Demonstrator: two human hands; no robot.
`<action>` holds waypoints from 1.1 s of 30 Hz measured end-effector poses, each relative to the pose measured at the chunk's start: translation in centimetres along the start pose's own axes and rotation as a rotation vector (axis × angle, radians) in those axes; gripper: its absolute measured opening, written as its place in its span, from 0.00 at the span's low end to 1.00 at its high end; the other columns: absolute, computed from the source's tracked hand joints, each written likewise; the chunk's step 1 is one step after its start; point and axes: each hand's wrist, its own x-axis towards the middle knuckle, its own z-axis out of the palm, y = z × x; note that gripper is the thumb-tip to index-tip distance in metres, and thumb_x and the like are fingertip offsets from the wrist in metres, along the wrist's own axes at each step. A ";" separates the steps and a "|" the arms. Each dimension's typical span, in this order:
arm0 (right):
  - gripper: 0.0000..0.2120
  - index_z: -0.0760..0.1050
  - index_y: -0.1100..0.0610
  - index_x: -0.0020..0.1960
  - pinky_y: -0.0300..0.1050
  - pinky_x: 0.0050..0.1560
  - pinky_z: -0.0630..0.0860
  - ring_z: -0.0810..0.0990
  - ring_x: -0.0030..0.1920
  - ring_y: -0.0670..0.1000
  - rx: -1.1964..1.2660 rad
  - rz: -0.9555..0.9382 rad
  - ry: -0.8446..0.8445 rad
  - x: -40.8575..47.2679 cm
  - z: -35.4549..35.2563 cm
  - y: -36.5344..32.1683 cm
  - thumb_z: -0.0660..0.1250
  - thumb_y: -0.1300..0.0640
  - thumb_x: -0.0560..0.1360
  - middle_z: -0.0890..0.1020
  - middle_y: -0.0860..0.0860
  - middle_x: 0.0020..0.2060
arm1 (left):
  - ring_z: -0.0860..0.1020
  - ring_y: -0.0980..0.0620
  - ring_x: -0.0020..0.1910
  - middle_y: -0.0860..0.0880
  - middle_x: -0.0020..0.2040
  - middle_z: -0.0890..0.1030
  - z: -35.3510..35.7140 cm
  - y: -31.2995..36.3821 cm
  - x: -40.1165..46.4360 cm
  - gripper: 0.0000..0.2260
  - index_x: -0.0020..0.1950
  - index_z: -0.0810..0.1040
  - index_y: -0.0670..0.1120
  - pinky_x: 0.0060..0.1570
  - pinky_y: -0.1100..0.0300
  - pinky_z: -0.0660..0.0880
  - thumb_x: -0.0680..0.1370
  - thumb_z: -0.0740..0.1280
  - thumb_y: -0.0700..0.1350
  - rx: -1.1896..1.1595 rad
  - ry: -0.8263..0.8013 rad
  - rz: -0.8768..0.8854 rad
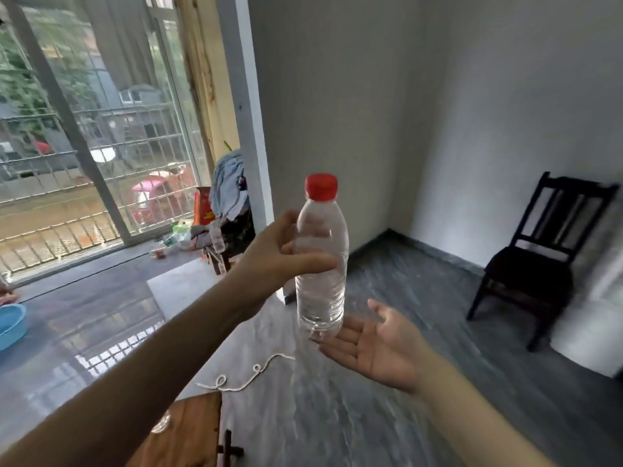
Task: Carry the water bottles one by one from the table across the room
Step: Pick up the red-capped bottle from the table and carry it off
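A clear water bottle (322, 264) with a red cap stands upright in the air at the middle of the view. My left hand (279, 254) grips its upper body from the left, thumb across the front. My right hand (374, 345) is palm up with fingers spread, its fingertips just under the bottle's base; I cannot tell whether they touch it. A corner of the wooden table (188, 429) shows at the bottom, under my left forearm, with a blurred clear object on it.
A dark wooden chair (536, 264) stands by the right wall, with something white beside it. Cluttered clothes and bags (222, 210) pile near the barred window on the left. A blue basin (10, 325) sits at far left. A white string (249, 375) lies on the grey floor.
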 end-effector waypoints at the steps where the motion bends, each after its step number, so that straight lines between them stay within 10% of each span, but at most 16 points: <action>1: 0.36 0.79 0.71 0.57 0.64 0.51 0.80 0.84 0.51 0.67 0.015 -0.015 0.022 -0.7 -0.5 0.2 0.49 0.39 0.82 0.80 0.70 0.58 | 0.85 0.52 0.53 0.49 0.56 0.85 0.6 0.0 0.1 0.32 0.65 0.76 0.45 0.50 0.62 0.81 0.62 0.81 0.45 -0.020 -0.031 0.006; 11: 0.36 0.70 0.71 0.70 0.63 0.50 0.80 0.83 0.51 0.65 0.099 -0.221 0.255 -9.6 -6.1 -0.1 0.50 0.40 0.82 0.76 0.67 0.65 | 0.86 0.49 0.53 0.52 0.52 0.87 10.3 0.8 2.5 0.28 0.61 0.77 0.50 0.56 0.55 0.80 0.63 0.81 0.42 -0.186 -0.313 0.015; 18: 0.35 0.70 0.70 0.70 0.58 0.57 0.78 0.72 0.70 0.64 0.194 -0.378 0.339 -16.9 -11.9 -0.5 0.51 0.41 0.82 0.75 0.67 0.68 | 0.85 0.50 0.55 0.51 0.55 0.86 19.8 3.4 3.8 0.34 0.62 0.77 0.52 0.57 0.55 0.79 0.58 0.84 0.48 -0.198 -0.503 0.046; 24: 0.36 0.72 0.71 0.68 0.58 0.49 0.82 0.84 0.51 0.65 0.290 -0.461 0.375 -23.4 -17.4 -1.2 0.50 0.40 0.82 0.79 0.68 0.61 | 0.85 0.53 0.50 0.57 0.49 0.86 29.2 5.4 3.8 0.27 0.59 0.78 0.51 0.53 0.58 0.81 0.63 0.82 0.41 -0.188 -0.628 0.084; 33: 0.35 0.71 0.72 0.67 0.58 0.55 0.79 0.81 0.59 0.65 0.363 -0.548 0.413 -31.2 -23.6 -2.3 0.50 0.40 0.82 0.79 0.68 0.61 | 0.85 0.49 0.55 0.53 0.53 0.85 39.9 7.9 3.4 0.26 0.63 0.77 0.50 0.57 0.53 0.80 0.67 0.80 0.43 -0.155 -0.734 0.124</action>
